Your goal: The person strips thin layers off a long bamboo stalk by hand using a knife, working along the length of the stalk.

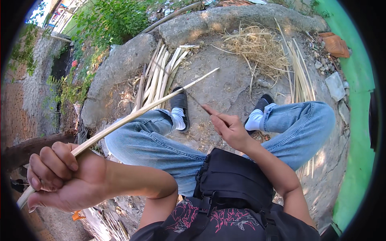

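Dirt yard: left hand (60, 176) fist-clamped on bamboo strip (144, 108); right hand (229, 128) pinches thin blade (196, 101).

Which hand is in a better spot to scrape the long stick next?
Probably the right hand: its thin blade sits near the long stick, while the left hand is busy gripping the stick's end.

No packages, labels, signs or screens visible anywhere in view.

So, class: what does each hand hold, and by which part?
Left hand grips the long bamboo strip near its lower end. Right hand pinches a thin dark blade by its near end.
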Available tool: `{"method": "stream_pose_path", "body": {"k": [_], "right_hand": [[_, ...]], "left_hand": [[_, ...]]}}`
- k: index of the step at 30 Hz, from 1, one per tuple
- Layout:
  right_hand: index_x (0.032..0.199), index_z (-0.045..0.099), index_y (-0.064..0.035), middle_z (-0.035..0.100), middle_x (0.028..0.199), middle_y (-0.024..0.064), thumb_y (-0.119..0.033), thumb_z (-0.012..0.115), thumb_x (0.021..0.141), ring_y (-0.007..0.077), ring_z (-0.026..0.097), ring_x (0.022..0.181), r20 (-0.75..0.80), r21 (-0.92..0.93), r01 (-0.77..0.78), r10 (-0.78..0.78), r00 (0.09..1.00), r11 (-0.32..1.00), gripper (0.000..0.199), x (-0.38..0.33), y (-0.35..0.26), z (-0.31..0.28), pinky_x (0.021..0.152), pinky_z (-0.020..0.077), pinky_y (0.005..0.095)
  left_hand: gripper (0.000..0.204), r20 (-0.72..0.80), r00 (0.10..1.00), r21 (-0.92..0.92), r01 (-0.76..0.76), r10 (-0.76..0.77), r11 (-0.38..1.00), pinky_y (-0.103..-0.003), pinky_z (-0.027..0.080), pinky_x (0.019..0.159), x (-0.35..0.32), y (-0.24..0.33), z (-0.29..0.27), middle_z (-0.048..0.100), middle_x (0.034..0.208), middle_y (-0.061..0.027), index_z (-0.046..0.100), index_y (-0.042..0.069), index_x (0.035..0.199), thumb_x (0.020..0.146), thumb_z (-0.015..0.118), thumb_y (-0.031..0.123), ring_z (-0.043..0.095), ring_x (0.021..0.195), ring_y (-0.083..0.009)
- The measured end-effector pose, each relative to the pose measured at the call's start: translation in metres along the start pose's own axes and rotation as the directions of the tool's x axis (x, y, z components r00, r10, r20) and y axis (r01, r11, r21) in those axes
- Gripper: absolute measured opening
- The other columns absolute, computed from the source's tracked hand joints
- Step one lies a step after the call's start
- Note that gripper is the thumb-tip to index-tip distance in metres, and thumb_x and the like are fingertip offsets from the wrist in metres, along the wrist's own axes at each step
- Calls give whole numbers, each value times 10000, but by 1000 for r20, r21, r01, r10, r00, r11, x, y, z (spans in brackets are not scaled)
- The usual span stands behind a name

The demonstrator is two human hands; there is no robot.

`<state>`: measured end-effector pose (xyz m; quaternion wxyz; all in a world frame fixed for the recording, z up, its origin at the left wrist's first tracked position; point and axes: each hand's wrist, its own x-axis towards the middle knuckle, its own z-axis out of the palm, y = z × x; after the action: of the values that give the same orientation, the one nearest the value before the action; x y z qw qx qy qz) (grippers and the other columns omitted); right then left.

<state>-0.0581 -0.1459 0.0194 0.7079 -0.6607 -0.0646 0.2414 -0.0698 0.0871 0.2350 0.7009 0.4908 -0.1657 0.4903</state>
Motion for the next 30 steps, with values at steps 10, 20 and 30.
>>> {"method": "stream_pose_path", "body": {"k": [10,20,30], "right_hand": [[1281,534,-60,331,560,-42,-237,506,956,44,315,530,-144,-94,-114,100,984,989,371,34,51,-8,482,297,227],[1293,511,-13,355,555,-67,-224,483,973,19,308,483,-247,15,-284,279,928,959,384,42,63,-21,445,255,199],[1298,484,14,370,516,-57,-248,452,986,13,328,414,-161,37,-210,213,964,977,409,37,50,-6,368,260,185]], "left_hand": [[503,-97,993,138,-55,68,989,-240,153,406,3,-8,-12,265,556,17,407,97,663,946,392,513,181,444,-84],[495,-269,928,437,-121,258,891,-244,166,405,10,-23,-17,276,563,24,430,107,703,921,432,552,198,453,-74],[353,-239,941,321,-154,238,934,-247,196,422,14,-23,-33,285,564,26,389,126,688,967,404,341,228,465,-88]]}}
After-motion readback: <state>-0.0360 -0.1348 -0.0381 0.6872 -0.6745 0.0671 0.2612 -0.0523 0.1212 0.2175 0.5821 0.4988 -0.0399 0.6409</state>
